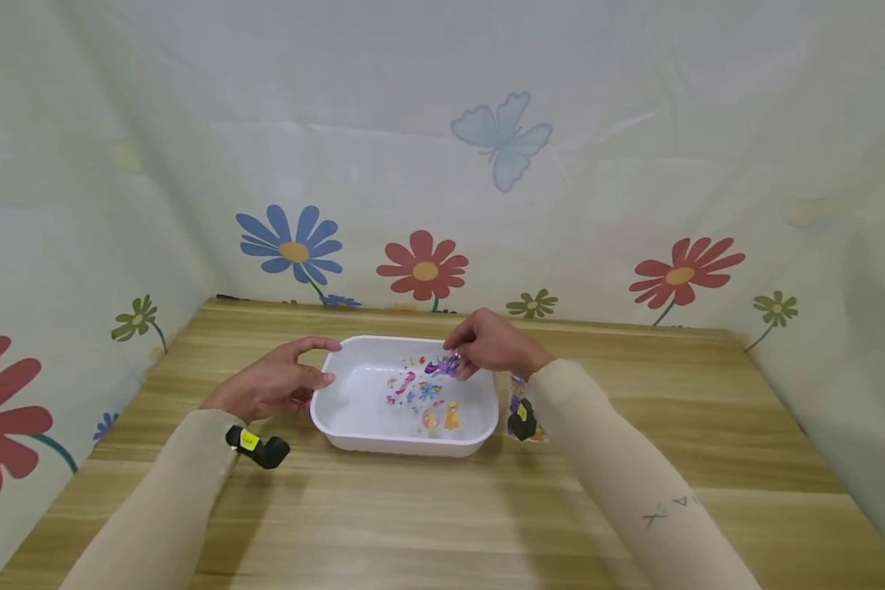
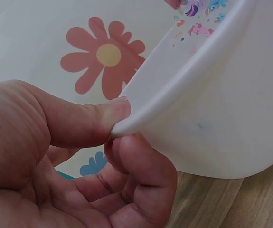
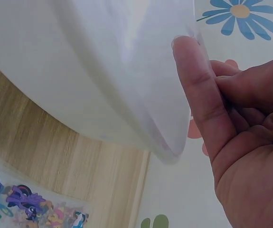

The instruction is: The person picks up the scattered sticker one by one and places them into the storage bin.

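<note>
A white plastic basin (image 1: 406,445) with a rounded rim stands on the table. My left hand (image 1: 273,378) holds its left end; in the left wrist view the thumb (image 2: 89,121) lies over the rim and curled fingers press from underneath. Over the basin's right back part, my right hand (image 1: 496,344) pinches a purple pony sticker (image 1: 442,365) on glossy clear film, its edge hidden behind the fingers. Around it, inside the basin, several colourful pony pictures show, among them a blue pony (image 1: 429,391), a pink pony (image 1: 406,382) and an orange pony (image 1: 452,415).
Right of the basin, partly under my right wrist, lies a clear pack of pony stickers (image 3: 29,204) on the wooden table (image 1: 383,524). A white cloth (image 1: 383,172) printed with flowers and a butterfly hangs behind the table and at its sides.
</note>
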`<state>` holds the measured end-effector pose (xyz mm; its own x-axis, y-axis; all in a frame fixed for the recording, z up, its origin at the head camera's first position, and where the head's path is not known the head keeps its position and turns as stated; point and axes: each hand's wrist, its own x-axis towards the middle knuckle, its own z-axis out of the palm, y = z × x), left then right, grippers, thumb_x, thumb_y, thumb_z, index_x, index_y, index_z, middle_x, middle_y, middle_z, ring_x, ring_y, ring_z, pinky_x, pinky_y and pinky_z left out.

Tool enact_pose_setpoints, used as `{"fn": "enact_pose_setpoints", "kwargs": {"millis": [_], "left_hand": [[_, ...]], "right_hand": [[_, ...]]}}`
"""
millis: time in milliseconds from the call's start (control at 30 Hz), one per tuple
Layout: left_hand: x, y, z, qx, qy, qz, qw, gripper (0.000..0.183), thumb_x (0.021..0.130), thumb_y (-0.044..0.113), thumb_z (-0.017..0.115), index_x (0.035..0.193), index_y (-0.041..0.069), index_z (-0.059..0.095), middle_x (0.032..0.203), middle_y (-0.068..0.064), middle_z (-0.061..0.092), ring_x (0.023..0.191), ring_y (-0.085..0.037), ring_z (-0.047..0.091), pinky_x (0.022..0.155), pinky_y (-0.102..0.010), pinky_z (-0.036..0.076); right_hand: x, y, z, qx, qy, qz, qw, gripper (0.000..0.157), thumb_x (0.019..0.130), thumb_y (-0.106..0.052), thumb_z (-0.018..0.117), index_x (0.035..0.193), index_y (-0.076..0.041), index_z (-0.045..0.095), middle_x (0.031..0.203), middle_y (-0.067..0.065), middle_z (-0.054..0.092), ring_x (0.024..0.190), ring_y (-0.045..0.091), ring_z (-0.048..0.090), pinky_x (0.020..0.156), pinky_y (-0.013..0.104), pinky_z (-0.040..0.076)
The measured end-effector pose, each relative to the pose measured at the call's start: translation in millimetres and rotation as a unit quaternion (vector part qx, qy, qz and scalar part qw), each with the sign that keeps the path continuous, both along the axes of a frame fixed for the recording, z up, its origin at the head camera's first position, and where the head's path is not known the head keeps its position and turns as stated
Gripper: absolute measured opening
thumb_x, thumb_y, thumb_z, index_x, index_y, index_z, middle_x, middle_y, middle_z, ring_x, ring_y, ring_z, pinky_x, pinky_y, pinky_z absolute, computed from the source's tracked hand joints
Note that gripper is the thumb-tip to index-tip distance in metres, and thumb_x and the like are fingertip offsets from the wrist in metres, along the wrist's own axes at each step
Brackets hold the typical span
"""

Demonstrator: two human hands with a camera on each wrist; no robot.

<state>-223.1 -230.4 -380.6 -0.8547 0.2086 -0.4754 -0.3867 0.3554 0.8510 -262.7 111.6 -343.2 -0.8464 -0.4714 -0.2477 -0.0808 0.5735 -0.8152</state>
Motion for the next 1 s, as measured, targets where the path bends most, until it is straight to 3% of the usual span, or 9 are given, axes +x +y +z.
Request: {"fn": "enact_pose_setpoints", "kwargs": {"millis": [367, 800, 1000], "left_hand": [[-0.9, 4, -0.4, -0.009, -0.002, 0.002, 1.0, 0.07, 0.099, 0.013, 0.071, 0.159, 0.024, 0.037, 0.121, -0.015, 0.057, 0.082, -0.024, 0.057, 0.069, -0.032, 0.051], [2.6, -1, -0.8, 0.005, -0.008, 0.01, 0.9999, 0.069, 0.1, 0.011, 0.069, 0.16, 0.023, 0.035, 0.129, -0.019, 0.056, 0.086, -0.026, 0.061, 0.07, -0.032, 0.056], [1.1, -1, -0.9, 0.002, 0.001, 0.002, 1.0, 0.069, 0.099, 0.012, 0.069, 0.159, 0.023, 0.036, 0.128, -0.018, 0.057, 0.082, -0.024, 0.06, 0.069, -0.032, 0.053]], "right_hand": [[-0.3, -8, -3.6, 0.006, -0.016, -0.006, 1.0, 0.026, 0.1, 0.003, 0.06, 0.123, 0.007, 0.07, 0.105, 0.018, 0.075, 0.071, 0.018, 0.072, 0.074, 0.033, 0.064], [-0.5, -23, -8.6, 0.024, 0.004, 0.0, 1.0, 0.024, 0.1, 0.001, 0.063, 0.121, 0.006, 0.072, 0.104, 0.016, 0.076, 0.069, 0.018, 0.073, 0.07, 0.028, 0.063], [-0.3, -21, -7.1, 0.048, 0.013, -0.002, 0.999, 0.025, 0.099, 0.0, 0.064, 0.122, 0.004, 0.073, 0.107, 0.017, 0.076, 0.07, 0.018, 0.073, 0.07, 0.027, 0.062]]}}
